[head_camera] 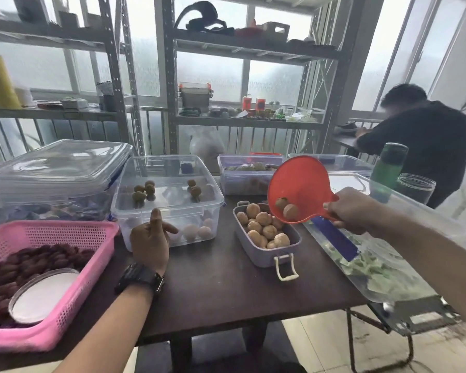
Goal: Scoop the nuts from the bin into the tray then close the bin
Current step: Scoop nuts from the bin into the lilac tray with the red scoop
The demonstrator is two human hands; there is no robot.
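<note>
At 7 o'clock, nearest, sits a pink perforated plastic basket [65,300] on the dark wooden table [213,286], holding dark red pieces and a round white lid [43,294]. Just past it, at 9 o'clock of the table's middle, the left hand [150,238], with a black wristwatch [140,278], hovers before the clear rectangular plastic bin [213,189]. Its fingers are loosely curled with one raised, and it holds nothing. At 3 o'clock the right hand [351,210] has its fingers wrapped round the handle of a round red plastic scoop [299,184]. The scoop is tilted above the 1 o'clock end of the small grey rectangular tray [269,261], with two brown nuts [291,211] lying in its bowl. The tray stands just right of the bin and is heaped with pale brown nuts [261,227]. Inside the bin a few darker nuts [144,191] show through the walls; whether its lid is on I cannot tell. At 4 o'clock a clear lidded box [374,265] holds green leaves. At 10 o'clock stands a large clear lidded tub [51,170]. At 2 o'clock are a green bottle [388,168] and a person in dark clothes [428,135]. At 12 o'clock stand grey metal shelves [170,76].
</note>
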